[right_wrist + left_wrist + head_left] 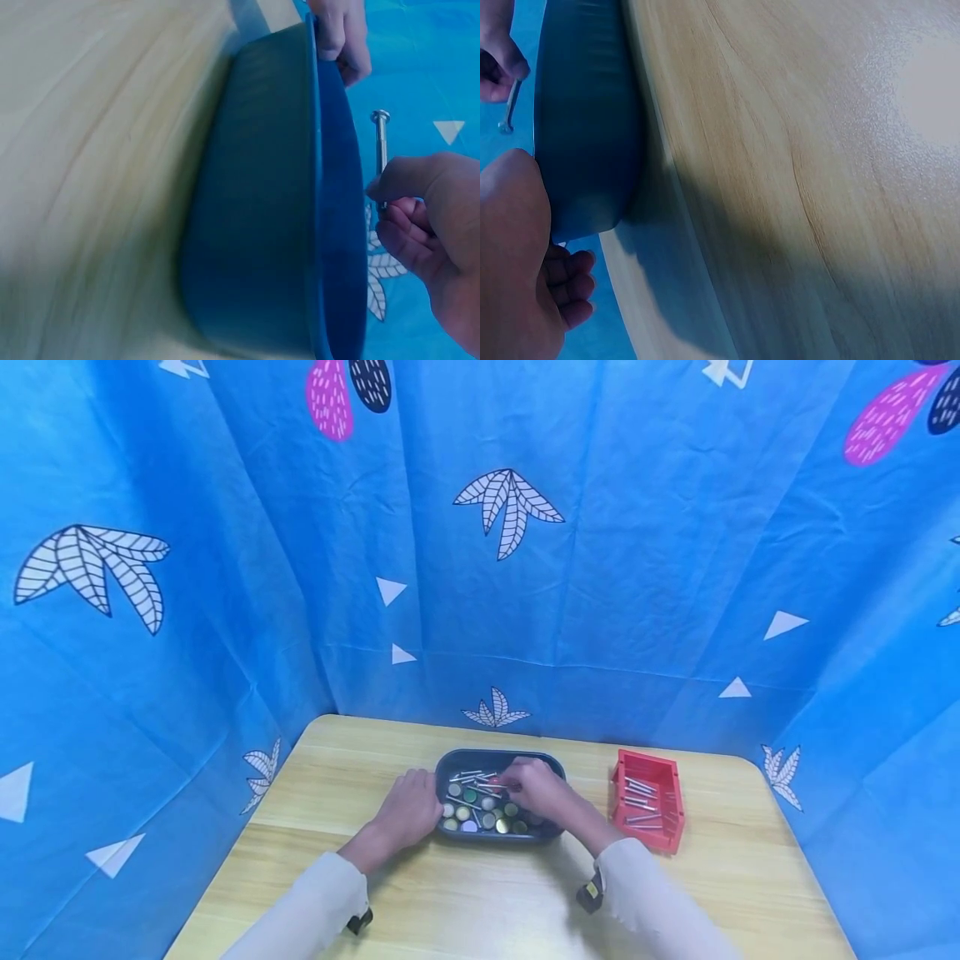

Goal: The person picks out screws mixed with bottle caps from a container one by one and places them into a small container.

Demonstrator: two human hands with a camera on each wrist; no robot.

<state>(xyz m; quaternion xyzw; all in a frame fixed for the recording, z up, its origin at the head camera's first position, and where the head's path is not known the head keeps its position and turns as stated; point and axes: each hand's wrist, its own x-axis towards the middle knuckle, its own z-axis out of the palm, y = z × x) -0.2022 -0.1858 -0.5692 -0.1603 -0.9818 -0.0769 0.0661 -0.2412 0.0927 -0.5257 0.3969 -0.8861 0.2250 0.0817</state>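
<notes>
A dark blue oval tub (495, 840) stands on the table, holding several silver bolts and round bottle caps (502, 826) in gold, green, lilac and other colours. At its left end my left hand (408, 810) grips the rim, fingers bent around the end wall. Over the tub's right half, my right hand (536, 785) pinches a silver bolt (381, 142) between thumb and fingers. In the right wrist view the bolt's flat round head points away from the hand, above rim height. The tub's contents are hidden in both wrist views.
To the right of the tub sits a red bin (675, 827) with several silver bolts (641, 802) lying in it. The light wooden table (480, 902) has rounded far corners. A blue patterned curtain (495, 610) hangs behind and along both sides.
</notes>
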